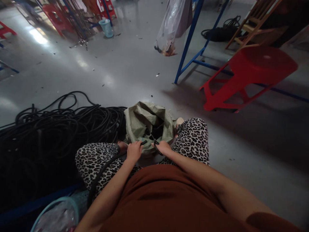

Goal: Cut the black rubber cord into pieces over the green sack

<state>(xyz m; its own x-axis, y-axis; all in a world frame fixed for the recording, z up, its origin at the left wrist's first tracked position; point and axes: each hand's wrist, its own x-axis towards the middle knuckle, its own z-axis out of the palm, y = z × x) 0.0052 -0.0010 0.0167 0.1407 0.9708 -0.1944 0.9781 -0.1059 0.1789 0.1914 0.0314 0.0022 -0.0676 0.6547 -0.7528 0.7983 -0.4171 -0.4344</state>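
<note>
My left hand (134, 150) is closed around a black hose (103, 168), whose short end sticks out past my fingers over the near rim of a woven sack (134, 120). The rest of that hose runs back across my left thigh. In my right hand (163, 147) is a pair of scissors (156, 145), black-handled, with the blades pointing away over the sack. Both hands are a little apart, between my knees. Dark material (158, 131) lies inside the open sack; its details are too dim to tell.
A large heap of black hose (60, 125) lies on the left. A blue-green basket (76, 206) stands at the lower left. Ahead on the right are a red stool (253, 71) and a blue metal frame (188, 48) with a plastic bag (169, 29) beside it.
</note>
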